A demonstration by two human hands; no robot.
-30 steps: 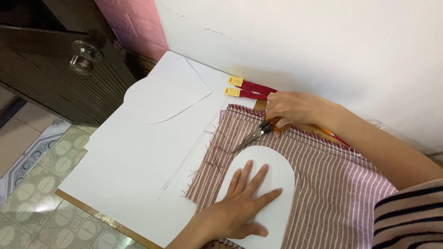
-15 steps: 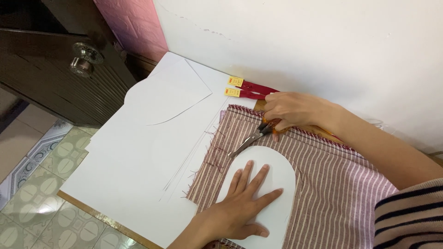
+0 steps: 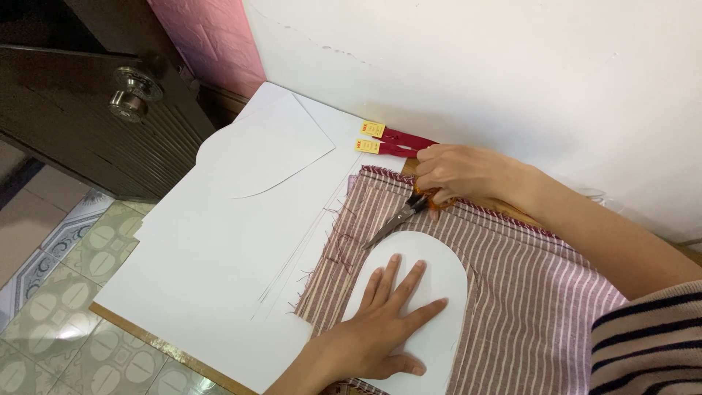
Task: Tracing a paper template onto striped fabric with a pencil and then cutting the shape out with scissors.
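1. At the far left stood a dark wooden door [image 3: 88, 139] with a round metal knob [image 3: 131, 91], above a patterned tile floor [image 3: 51, 322].
2. Large white paper sheets [image 3: 219, 256] covered the counter [image 3: 168, 344], with a curved-edged paper piece [image 3: 270, 150] lying on top near the wall.
3. The left hand [image 3: 373, 333] lay flat, fingers spread, its grip released, pressing a rounded white paper pattern [image 3: 439, 292] onto the striped pink-and-white fabric [image 3: 526, 292].
4. The fabric lay on the paper, its frayed left edge trailing loose threads.
5. Two red strips with yellow tags [image 3: 391, 139] lay just beyond the fabric's top edge, beside the white wall [image 3: 475, 66].
6. The right hand [image 3: 457, 172] was clenched on the orange handles of scissors [image 3: 398, 218], whose blades pointed down-left over the fabric, just above the pattern's rounded top.
7. A striped sleeve [image 3: 647, 340] showed at the lower right.
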